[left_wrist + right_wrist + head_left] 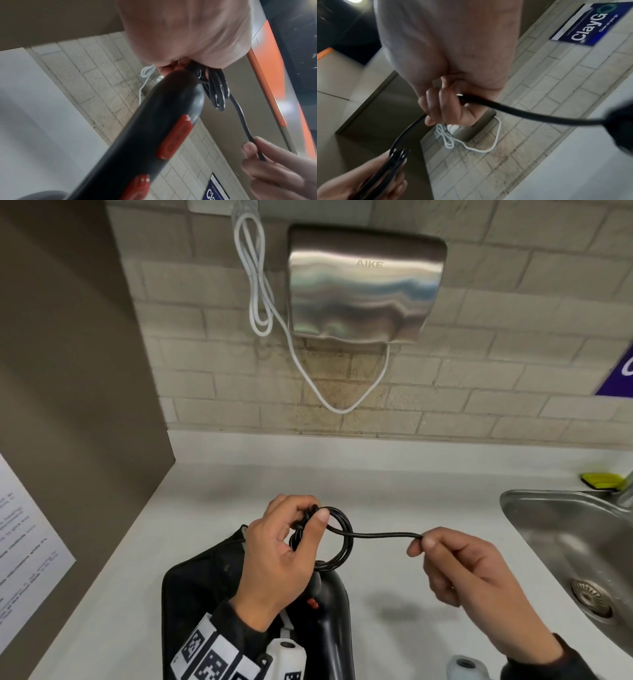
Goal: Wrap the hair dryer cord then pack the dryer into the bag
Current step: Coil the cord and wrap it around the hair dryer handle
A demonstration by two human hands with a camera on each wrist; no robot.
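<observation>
Risk: the coils pinched in the left hand may spring loose if the right hand, gripping the free run of cord, pulls too hard or slackens.

Count: hair dryer, one, near centre, over the bag, one, on the table. Sink, one, right. Wall hand dryer, one, far.

Dark sleeves, checkered-marker wrist band, white cameras.

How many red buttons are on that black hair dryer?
2, both on the hair dryer handle in the left wrist view: one red button nearer the coiled cord, another farther down. Others may be hidden.
</observation>
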